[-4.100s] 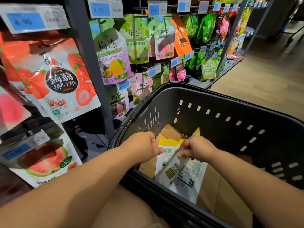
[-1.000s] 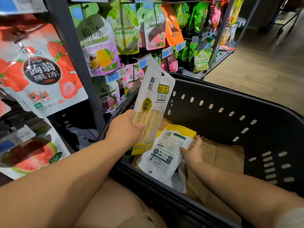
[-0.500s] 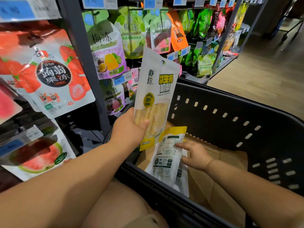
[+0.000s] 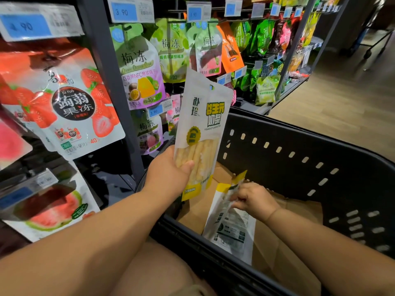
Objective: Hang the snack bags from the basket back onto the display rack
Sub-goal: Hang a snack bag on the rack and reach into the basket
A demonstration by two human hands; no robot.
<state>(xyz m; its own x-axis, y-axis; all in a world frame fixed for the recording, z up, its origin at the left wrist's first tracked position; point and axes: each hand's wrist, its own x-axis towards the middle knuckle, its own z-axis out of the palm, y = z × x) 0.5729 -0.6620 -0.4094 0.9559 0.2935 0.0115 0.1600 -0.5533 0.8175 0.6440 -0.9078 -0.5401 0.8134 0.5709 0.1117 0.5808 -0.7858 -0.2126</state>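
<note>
Nearest, the right hand [image 4: 254,201] reaches down inside the black basket [image 4: 299,150], its fingers curled round the upper part of a second bag [image 4: 228,221]. That bag lies back side up, leaning on the basket's near wall, on top of brown cardboard [image 4: 288,263] that lines the bottom. Just beyond, above the basket's left edge, the left hand [image 4: 168,174] grips a snack bag [image 4: 201,129] by its lower half, thumb across the front. This bag stands upright, its hang hole at the top, in front of the rack and not on any hook. Behind it a dark rack post [image 4: 109,82] stands at the left. Strawberry [image 4: 70,103] and watermelon [image 4: 49,208] pouches hang left of the post, green plum jelly pouches [image 4: 139,67] and blue price tags [image 4: 132,11] right of it. More bags crowd the hooks farther along the rack, beside a wooden floor [image 4: 342,103].
</note>
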